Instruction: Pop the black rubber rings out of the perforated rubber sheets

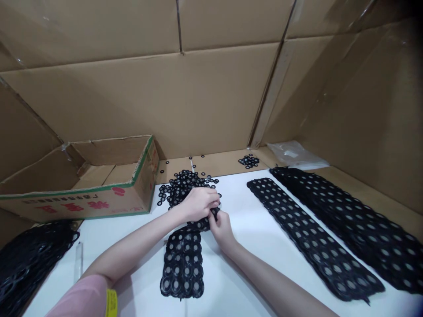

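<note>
In front of me lies a black rubber sheet (183, 264) with rows of round holes. Its far part bends up under my hands. My right hand (225, 230) is closed, thumb and finger pinching the sheet's far right edge. Just above it, my left hand (199, 204) has its fingers curled together at the same spot; what they hold is hidden. Beyond my hands spreads a heap of small black rubber rings (185, 181), partly covered by my left hand.
An open cardboard box (109, 204) stands at left, above a pile of black rubber scraps (29, 259). Two long strips of holed black sheets, a nearer one (310, 233) and a farther stack (350, 220), lie at right. Behind are a small ring pile (249, 161), a plastic bag (297, 155) and cardboard walls.
</note>
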`<state>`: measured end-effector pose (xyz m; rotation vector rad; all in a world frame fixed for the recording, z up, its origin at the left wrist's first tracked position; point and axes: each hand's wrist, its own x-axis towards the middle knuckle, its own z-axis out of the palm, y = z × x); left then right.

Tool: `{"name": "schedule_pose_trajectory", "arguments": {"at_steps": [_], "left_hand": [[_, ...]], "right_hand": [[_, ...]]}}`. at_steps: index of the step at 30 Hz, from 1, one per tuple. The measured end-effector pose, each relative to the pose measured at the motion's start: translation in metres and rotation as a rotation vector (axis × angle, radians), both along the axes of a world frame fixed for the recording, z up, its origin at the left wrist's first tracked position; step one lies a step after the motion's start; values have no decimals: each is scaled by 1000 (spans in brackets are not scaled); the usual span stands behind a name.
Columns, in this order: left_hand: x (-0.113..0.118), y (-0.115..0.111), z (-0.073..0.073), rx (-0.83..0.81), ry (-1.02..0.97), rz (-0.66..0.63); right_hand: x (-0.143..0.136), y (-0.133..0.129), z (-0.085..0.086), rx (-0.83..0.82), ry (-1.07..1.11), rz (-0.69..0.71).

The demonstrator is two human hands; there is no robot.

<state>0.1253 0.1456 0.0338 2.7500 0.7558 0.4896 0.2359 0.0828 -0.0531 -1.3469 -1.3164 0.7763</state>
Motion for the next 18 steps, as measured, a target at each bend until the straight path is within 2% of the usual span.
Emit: {"name": "schedule_pose_trajectory", "arguments": {"at_steps": [7, 12, 15, 18], "left_hand": [[-2, 7, -2, -153, -125, -45], [-3, 11, -5, -176, -189, -42], [-3, 17, -5, -245, -281, 11], [-3, 24, -8, -414, -443, 126]], "right_hand": [[-3, 2, 5, 15, -6, 44], [-3, 2, 5, 15, -8, 67], [-4, 2, 5, 31, -6, 88], [-4, 4, 4, 58, -2, 86]]}}
